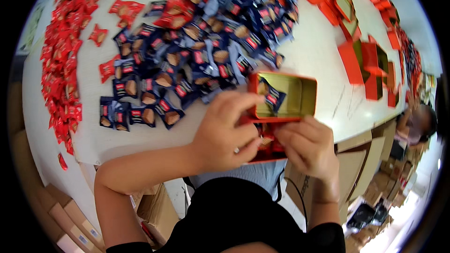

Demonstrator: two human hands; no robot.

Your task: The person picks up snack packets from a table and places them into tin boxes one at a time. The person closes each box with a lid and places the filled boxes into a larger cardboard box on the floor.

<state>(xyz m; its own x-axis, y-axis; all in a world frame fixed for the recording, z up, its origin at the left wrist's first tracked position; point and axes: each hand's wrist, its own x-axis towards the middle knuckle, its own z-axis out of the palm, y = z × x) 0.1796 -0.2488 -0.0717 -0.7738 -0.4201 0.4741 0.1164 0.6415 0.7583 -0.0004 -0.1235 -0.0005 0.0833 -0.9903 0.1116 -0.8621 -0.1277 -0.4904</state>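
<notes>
A red tin box with a gold-coloured inside (304,95) stands at the table's near edge, one dark blue wrapped snack (275,99) lying in its left part. My left hand (230,130) is at the tin's left side, its index finger reaching over the rim by that packet; whether it grips anything is unclear. Nearer my body is a second red container (269,158) with red wrapped snacks (267,142) in it. My right hand (307,144) has its fingers bent over these red packets, at the tin's near right corner. Its fingertips are blurred, and their hold cannot be made out.
Dark blue packets (214,56) are heaped beyond the tin, some red ones among them. A long row of red packets (63,63) lines the left. Empty red tins (351,61) lie at right on the white table (316,49). Cardboard boxes (355,172) stand below; a person (415,123) is far right.
</notes>
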